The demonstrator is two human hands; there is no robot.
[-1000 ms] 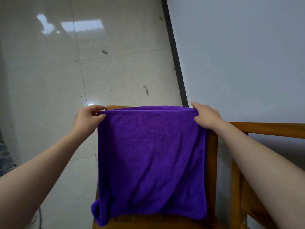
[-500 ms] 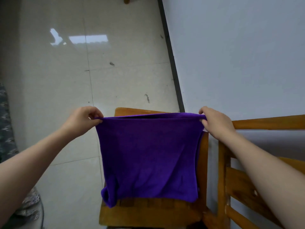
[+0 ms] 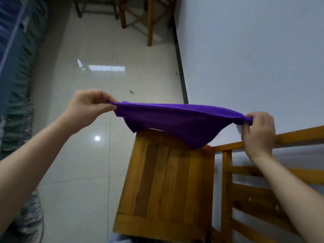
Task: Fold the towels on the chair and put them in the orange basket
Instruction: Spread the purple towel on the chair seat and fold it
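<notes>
A purple towel (image 3: 177, 122) is stretched in the air above the far end of the wooden chair seat (image 3: 168, 179). My left hand (image 3: 87, 106) pinches its left corner and my right hand (image 3: 258, 132) pinches its right corner. The cloth hangs folded and sags to a point that just reaches the seat's far edge. No orange basket is in view.
The chair's slatted backrest (image 3: 263, 186) runs along the right, against a pale wall (image 3: 254, 58). Shiny floor tiles (image 3: 91, 155) lie to the left. More wooden chair legs (image 3: 149, 21) stand at the far end. Patterned bedding (image 3: 19, 85) lines the left edge.
Both hands have lifted the towel up and away from the seat. It hung down over the chair before and is now held nearly level, with the seat uncovered.
</notes>
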